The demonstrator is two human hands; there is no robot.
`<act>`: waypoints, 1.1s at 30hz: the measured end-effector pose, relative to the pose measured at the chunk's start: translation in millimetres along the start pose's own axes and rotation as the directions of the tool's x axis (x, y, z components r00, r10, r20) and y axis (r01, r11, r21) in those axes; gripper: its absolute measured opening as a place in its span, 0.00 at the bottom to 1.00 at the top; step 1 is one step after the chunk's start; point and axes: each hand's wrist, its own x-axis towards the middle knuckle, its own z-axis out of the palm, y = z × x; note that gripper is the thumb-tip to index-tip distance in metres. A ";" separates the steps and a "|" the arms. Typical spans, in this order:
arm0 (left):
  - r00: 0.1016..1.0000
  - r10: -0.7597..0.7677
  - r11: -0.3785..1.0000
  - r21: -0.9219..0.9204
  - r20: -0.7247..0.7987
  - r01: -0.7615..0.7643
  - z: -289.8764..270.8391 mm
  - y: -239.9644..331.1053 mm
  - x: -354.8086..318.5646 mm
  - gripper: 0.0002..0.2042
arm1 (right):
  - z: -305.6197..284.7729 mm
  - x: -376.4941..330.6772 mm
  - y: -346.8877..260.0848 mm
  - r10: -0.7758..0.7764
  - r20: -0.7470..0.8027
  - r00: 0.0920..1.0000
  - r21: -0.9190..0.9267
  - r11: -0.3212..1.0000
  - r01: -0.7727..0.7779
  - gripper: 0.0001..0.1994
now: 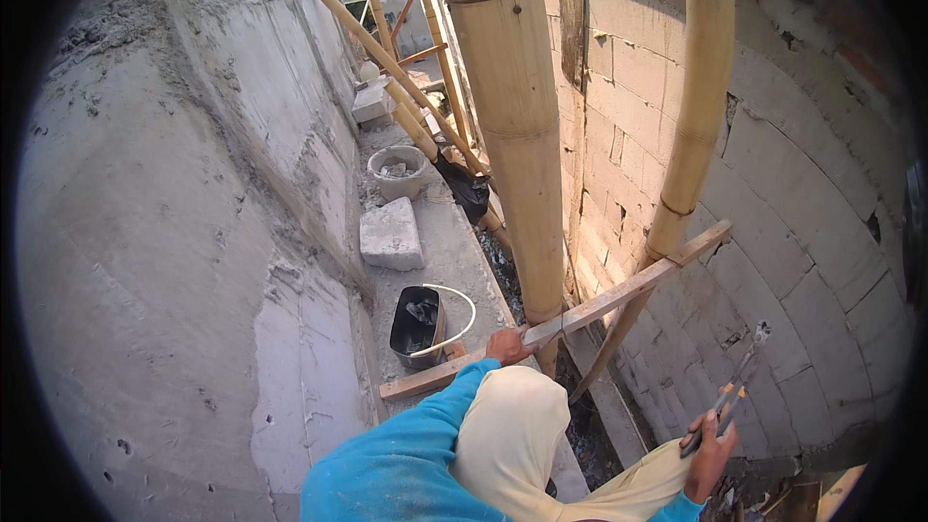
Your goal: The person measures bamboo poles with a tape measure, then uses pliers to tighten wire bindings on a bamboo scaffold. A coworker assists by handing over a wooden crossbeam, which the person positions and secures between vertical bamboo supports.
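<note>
A dusty concrete ledge point(452, 253) runs between a plastered wall point(184, 261) and a block wall point(773, 271). The left hand point(507, 346) clasps a wooden bar point(609, 304) crossing it near a black bucket point(410, 331); the right hand point(713, 454) grips pliers point(745, 367) before the block wall.

The right hand point(711, 447) covers part of the pliers point(747, 364), while the top edge cuts the thick bamboo pole point(515, 135).
</note>
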 end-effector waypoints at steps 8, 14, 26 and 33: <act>1.000 0.012 0.999 -0.046 -0.006 -0.013 5.7 -4.5 3.0 0.32 | -3.6 -3.4 -5.3 -0.081 0.058 0.995 0.031 0.996 0.079 0.21; 1.000 0.021 0.999 -0.033 -0.008 -0.022 2.0 -2.5 0.9 0.31 | -3.1 -3.4 -6.4 -0.040 0.020 0.999 0.008 0.999 0.040 0.24; 1.000 -0.005 1.000 -0.026 0.004 0.005 -3.5 2.7 -2.4 0.30 | -5.3 0.3 -1.1 -0.002 -0.003 1.000 -0.004 1.000 0.002 0.23; 1.000 -0.014 0.999 -0.031 -0.001 0.014 -0.4 0.8 -1.2 0.31 | -6.6 0.6 3.4 -0.038 0.021 0.999 0.045 0.998 0.037 0.19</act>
